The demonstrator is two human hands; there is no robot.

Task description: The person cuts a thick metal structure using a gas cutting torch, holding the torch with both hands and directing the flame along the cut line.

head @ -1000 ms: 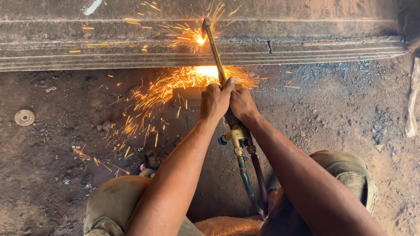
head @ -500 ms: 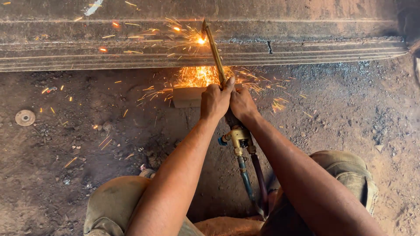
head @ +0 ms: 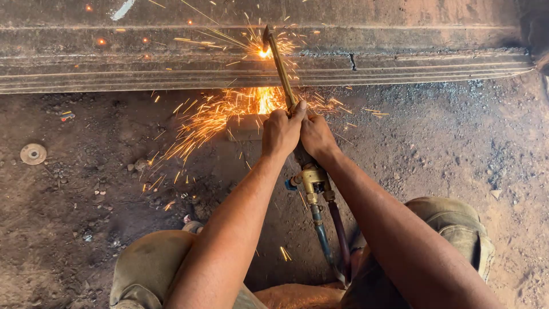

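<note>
Both hands grip a long brass cutting torch [head: 280, 71] at mid frame. My left hand [head: 280, 131] wraps its handle, and my right hand [head: 317, 136] closes on it right beside. The torch tip touches a rusty steel beam [head: 400, 63] lying across the top of the view. A bright flame glows at the tip, and orange sparks [head: 211, 117] spray down and to the left over the dirt. Two hoses [head: 329, 240] run from the torch's brass valve block [head: 311, 178] back between my knees.
A small block [head: 246, 127] lies on the ground under the sparks. A round metal disc [head: 33, 153] rests on the dirt at the left. The ground is brown earth with small stones and scraps. A crack [head: 353, 60] shows in the beam right of the torch.
The spark shower has shifted and now fans out lower left again, after thinning half a second ago. Hands and torch have stayed almost in place.
</note>
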